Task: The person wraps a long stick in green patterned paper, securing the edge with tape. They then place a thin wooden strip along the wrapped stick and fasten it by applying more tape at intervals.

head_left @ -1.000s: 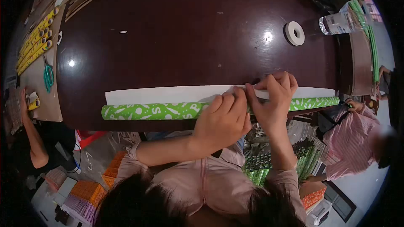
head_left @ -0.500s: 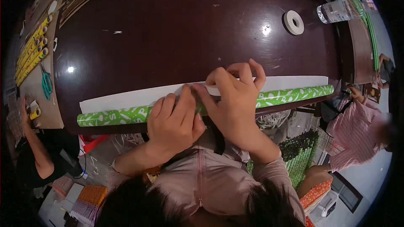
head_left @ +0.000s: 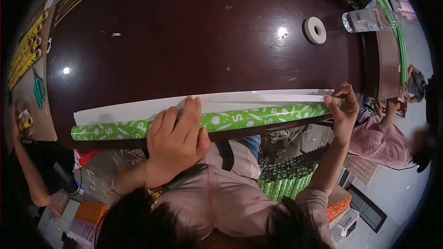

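A roll of green wrapping paper [head_left: 258, 117] with white patterns lies along the near edge of the table, its white flap [head_left: 115, 108] unrolled on the far side. My left hand [head_left: 174, 140] rests on the roll left of its middle, fingers stretched over onto the flap. At the right end, my right hand [head_left: 344, 113] pinches the end of a narrow white strip [head_left: 277, 97] between thumb and fingers. That strip runs along the flap from near my left fingertips to my right hand.
On the dark table [head_left: 184, 32], a roll of white tape [head_left: 315, 30] and a clear bottle [head_left: 367, 20] stand at the far right. Teal scissors [head_left: 38, 93] and yellow rolls [head_left: 27, 53] lie left. Many green rolls [head_left: 288, 180] are below. People work at both sides.
My right hand has moved from the middle of the roll to its right end, drawing the white strip out. My left hand stays on the roll, its fingers straighter.
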A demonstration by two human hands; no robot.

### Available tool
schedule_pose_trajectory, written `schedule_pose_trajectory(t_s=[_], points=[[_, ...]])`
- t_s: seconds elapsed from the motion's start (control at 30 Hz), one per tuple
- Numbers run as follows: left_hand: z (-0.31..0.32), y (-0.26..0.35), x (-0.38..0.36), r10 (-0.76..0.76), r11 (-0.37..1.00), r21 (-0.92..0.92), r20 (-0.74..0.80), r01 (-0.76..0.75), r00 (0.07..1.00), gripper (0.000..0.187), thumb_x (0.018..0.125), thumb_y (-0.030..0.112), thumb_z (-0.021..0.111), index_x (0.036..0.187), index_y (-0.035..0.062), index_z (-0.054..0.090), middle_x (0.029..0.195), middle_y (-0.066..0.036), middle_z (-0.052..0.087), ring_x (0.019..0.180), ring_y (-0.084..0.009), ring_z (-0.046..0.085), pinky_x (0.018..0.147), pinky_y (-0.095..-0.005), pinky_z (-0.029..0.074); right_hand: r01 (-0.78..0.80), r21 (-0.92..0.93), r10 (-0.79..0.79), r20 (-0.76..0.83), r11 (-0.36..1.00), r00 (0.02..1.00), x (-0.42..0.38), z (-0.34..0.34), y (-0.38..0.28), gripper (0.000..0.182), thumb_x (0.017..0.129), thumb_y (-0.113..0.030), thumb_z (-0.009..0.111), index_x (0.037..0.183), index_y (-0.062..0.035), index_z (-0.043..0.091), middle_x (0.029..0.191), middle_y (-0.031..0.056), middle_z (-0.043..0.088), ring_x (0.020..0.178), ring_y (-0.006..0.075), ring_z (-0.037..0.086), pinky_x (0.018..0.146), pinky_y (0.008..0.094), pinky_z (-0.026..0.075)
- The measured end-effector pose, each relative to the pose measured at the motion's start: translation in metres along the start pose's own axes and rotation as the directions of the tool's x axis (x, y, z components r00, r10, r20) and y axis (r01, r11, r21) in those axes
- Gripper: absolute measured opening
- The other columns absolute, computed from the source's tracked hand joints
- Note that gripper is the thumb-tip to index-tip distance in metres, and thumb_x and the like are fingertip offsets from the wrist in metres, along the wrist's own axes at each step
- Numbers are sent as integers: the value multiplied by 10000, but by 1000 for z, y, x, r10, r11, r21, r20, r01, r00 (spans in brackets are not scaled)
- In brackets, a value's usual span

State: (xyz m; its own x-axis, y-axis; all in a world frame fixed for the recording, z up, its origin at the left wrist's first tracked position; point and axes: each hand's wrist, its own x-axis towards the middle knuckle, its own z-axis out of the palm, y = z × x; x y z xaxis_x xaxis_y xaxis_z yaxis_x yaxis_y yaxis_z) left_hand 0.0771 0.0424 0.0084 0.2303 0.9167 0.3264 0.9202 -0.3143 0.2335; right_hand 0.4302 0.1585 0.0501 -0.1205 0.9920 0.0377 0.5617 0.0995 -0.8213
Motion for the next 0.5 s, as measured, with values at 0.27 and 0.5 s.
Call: schedule_pose_trajectory(t_s=[0.27,0.5], points=[[-2,-1,-2,17,999,30,30,-18,999,486,778,220,546,1163,-61,641,1161,-149,630,838,-281,566,756,-386,469,166,-419,-190,-15,893,982,2,6,13,272,706,-96,824,781,-56,565,825,33,497,858,215,460,804,369,373],[-3,-2,-7,-4,1000,29,129,1,992,481,859,195,483,1259,-50,591,1243,-173,594,926,-306,542,837,-422,433,192,-480,-216,6,856,976,7,13,5,278,674,-105,814,758,-68,551,784,34,532,844,239,489,932,388,318]])
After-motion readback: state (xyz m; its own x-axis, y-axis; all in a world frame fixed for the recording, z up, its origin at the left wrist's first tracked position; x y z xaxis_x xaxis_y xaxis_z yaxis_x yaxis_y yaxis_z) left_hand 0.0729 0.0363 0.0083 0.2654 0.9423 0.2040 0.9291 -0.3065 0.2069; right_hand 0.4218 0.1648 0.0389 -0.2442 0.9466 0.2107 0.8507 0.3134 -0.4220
